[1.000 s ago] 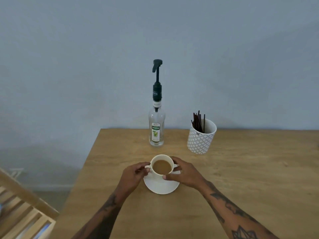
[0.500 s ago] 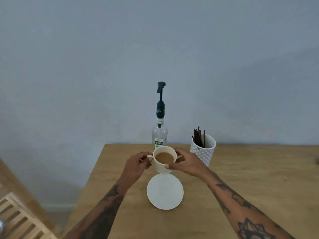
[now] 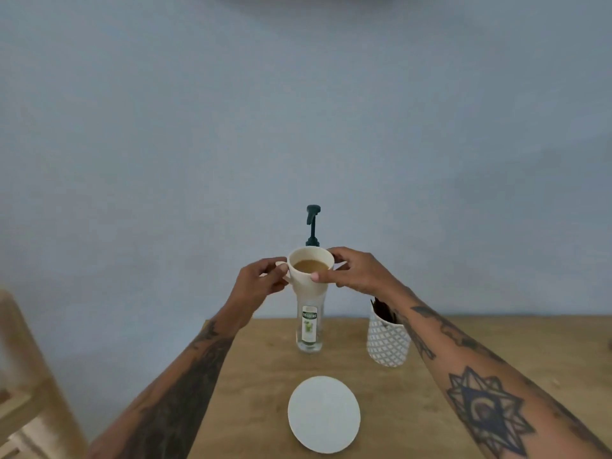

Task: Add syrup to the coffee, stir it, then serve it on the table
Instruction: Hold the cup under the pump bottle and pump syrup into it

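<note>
A white cup [image 3: 309, 279] of light brown coffee is held up in the air in front of the syrup bottle [image 3: 309, 326], just below its dark pump head [image 3: 312, 217]. My left hand [image 3: 261, 281] grips the cup's handle on the left. My right hand [image 3: 359, 271] holds the cup's right side, thumb on its front. The cup hides the bottle's neck. The white saucer [image 3: 324, 414] lies bare on the wooden table [image 3: 414, 409], below and nearer to me than the cup.
A white patterned holder [image 3: 385, 342] with dark stir sticks stands right of the bottle, partly behind my right forearm. A wooden slatted chair or rack [image 3: 23, 376] sits off the table's left edge. A plain grey-blue wall fills the background.
Both hands have lifted the cup off the saucer and carried it up and away from me, to just under the syrup pump. The saucer stays on the table.
</note>
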